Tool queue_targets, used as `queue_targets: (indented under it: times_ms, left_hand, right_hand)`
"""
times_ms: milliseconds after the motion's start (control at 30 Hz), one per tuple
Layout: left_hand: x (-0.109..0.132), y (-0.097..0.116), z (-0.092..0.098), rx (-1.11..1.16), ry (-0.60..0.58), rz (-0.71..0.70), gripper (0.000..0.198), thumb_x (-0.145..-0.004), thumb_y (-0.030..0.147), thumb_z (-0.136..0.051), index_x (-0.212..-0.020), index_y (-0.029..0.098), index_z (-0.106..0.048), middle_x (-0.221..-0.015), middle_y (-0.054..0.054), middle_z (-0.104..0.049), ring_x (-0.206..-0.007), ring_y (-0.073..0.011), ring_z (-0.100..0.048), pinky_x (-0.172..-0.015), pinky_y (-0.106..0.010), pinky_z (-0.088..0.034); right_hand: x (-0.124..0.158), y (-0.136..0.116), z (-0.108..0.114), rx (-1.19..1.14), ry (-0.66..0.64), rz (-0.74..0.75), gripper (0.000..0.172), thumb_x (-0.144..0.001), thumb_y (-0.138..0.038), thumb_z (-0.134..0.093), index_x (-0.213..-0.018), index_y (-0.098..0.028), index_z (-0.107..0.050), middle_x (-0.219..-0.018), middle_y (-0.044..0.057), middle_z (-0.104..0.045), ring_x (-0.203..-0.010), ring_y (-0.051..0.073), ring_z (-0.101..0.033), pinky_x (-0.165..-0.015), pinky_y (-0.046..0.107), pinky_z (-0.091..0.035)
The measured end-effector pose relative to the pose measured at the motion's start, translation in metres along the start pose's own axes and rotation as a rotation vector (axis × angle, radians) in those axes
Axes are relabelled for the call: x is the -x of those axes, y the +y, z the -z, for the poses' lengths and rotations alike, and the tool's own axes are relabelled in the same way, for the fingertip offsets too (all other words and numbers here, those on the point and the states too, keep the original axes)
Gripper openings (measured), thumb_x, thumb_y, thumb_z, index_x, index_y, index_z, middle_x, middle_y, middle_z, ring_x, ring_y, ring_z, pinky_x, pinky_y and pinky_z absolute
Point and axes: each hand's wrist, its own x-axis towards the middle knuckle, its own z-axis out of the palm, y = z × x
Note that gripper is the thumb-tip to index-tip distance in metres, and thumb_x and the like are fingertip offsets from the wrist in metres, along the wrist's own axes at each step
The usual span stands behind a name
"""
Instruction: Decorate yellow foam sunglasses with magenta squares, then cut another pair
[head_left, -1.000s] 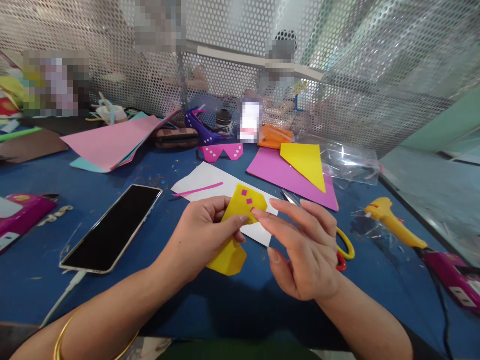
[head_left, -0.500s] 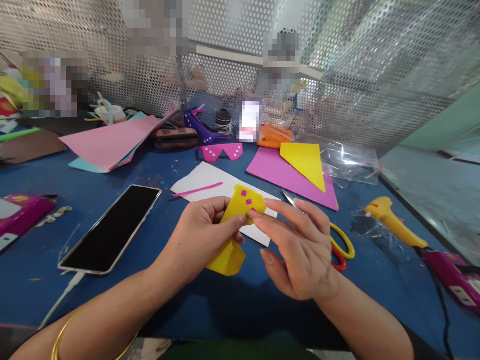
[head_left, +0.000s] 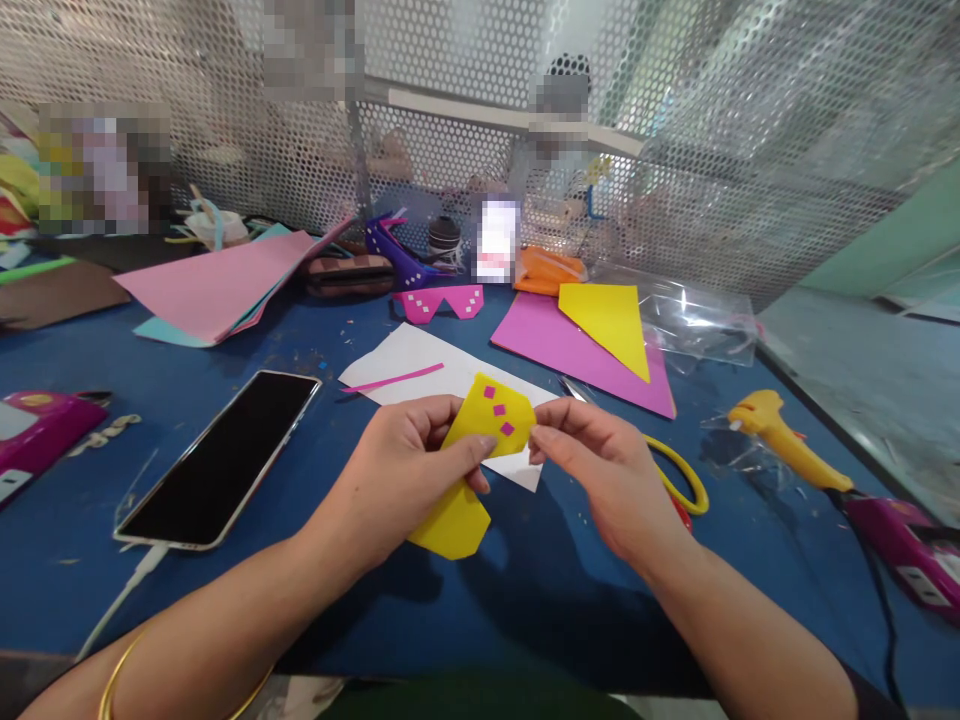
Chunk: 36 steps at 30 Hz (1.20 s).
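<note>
The left hand (head_left: 416,470) is closed on the yellow piece (head_left: 472,420), at the near side of the white sheet (head_left: 450,355); the right hand (head_left: 611,470) pinches its right edge, fingers nearly together. If the left thumb slides, the 3 pink squares (head_left: 499,411) could perhaps shift.

head camera | faces forward, down over blue table (head_left: 787,550) | yellow cutout (head_left: 471,420) close | mesh screen (head_left: 457,55) farther off

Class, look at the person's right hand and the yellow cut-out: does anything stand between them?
Nothing visible does: the right hand has its fingers at the edge of the yellow cut-out, which the left hand holds. The white sheet lies behind, on the blue table, not between them.
</note>
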Motion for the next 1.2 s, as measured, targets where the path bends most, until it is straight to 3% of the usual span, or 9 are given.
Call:
queue_targets:
  times_ms: [300, 1200]
  left_hand:
    - [0.0007, 0.0012, -0.0029, -0.059, -0.067, 0.020, 0.015, -0.076, 0.033, -0.071, -0.077, 0.018, -0.067, -0.050, 0.004, -0.061, -0.043, -0.0087, -0.054, -0.043, -0.017, -0.042]
    - [0.0006, 0.0003, -0.0051, -0.138, -0.054, -0.016, 0.014, -0.074, 0.032, -0.071, -0.070, 0.019, -0.067, -0.050, 0.004, -0.060, -0.042, -0.0092, -0.054, -0.043, -0.018, -0.041]
  right_hand:
    - [0.0070, -0.0024, -0.0075, 0.005, -0.074, -0.107, 0.015, -0.079, -0.032, -0.071, -0.075, -0.019, -0.065, -0.071, -0.002, -0.062, -0.066, 0.013, -0.055, -0.060, 0.026, -0.047]
    - [0.0100, 0.0000, -0.0073, 0.038, -0.085, -0.087, 0.011, -0.081, -0.028, -0.065, -0.074, -0.020, -0.063, -0.070, -0.002, -0.057, -0.066, 0.013, -0.052, -0.062, 0.029, -0.046]
